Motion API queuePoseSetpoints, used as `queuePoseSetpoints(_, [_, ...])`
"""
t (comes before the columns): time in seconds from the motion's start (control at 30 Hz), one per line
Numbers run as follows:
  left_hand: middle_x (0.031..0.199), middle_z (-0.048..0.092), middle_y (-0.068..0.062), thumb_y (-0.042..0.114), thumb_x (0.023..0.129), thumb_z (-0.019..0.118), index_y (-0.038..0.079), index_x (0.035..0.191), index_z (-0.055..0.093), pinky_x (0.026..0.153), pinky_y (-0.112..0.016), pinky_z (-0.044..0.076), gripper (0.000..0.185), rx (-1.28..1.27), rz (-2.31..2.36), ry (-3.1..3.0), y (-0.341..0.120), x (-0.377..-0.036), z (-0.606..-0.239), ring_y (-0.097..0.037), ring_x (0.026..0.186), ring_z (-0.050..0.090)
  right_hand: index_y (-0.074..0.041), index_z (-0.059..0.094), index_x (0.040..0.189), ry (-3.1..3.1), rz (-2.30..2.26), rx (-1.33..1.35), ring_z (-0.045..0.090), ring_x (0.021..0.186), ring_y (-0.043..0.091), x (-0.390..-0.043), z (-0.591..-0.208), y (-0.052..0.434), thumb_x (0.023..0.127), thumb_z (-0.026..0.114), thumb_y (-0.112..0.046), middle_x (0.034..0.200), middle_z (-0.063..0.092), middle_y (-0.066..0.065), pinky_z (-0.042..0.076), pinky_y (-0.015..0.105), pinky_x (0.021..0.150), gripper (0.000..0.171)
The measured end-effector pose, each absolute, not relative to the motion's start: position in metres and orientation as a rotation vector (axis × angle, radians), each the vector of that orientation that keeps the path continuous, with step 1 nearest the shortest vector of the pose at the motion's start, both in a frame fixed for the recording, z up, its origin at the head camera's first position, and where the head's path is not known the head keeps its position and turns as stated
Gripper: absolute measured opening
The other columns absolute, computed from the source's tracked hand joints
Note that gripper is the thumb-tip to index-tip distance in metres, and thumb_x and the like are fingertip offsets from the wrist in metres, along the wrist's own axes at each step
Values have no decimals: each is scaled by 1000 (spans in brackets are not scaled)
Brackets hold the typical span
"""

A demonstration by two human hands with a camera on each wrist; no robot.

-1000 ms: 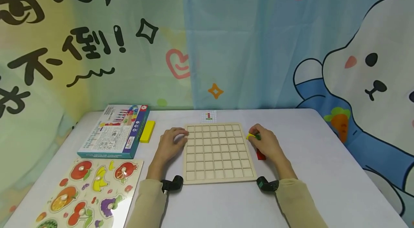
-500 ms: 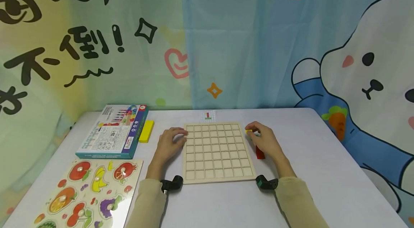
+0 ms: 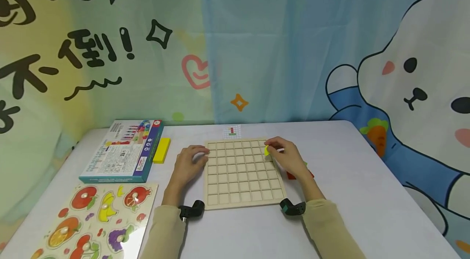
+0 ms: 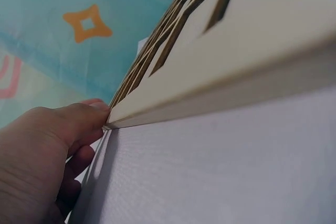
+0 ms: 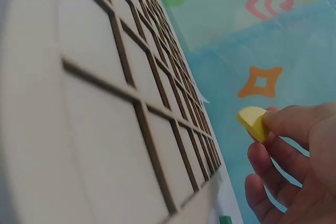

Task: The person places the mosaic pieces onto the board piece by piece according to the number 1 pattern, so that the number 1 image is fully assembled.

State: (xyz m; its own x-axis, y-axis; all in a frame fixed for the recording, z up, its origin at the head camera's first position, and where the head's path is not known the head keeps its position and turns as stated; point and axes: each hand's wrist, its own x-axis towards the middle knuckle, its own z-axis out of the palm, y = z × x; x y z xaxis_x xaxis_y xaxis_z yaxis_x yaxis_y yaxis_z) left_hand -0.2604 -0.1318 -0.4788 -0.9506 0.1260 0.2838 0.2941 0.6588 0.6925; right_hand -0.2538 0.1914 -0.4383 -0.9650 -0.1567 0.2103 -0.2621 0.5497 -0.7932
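A square wooden grid board (image 3: 242,171) with shallow cells lies flat on the table. My left hand (image 3: 187,165) touches its left edge with thumb and fingertips; in the left wrist view the left thumb and fingers (image 4: 79,121) meet the board's edge. Between right thumb and fingers, my right hand (image 3: 288,157) pinches a small yellow block (image 3: 267,151) over the board's upper right corner. The right wrist view shows that piece with one rounded side, above the cells' level. Under the right wrist, partly hidden, lie a red block (image 3: 291,176) and a green piece (image 3: 305,163).
A small pattern card (image 3: 232,131) lies behind the board. To the left are a printed box (image 3: 123,151), a yellow bar-shaped block (image 3: 162,151) and a fruit puzzle board (image 3: 97,222). A printed curtain (image 3: 253,47) hangs behind the white table (image 3: 367,193).
The right hand has picked up the yellow block from beside the board and carried it left over the upper right corner. The left hand stays at the board's edge; the head view shifts slightly.
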Motion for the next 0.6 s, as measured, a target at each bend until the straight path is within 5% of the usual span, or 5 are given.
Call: queuePoseSetpoints(0.6, [120,65,-5,19,85,68,17,106,71,98,-51,33,21,-330,-1210,-2647,-133,-262,-480,-30,114,54,1,60,113,-2656,1562,465,61,92,31,-254,-432,153,95,55,-10,107,62,19,48,31,75,22])
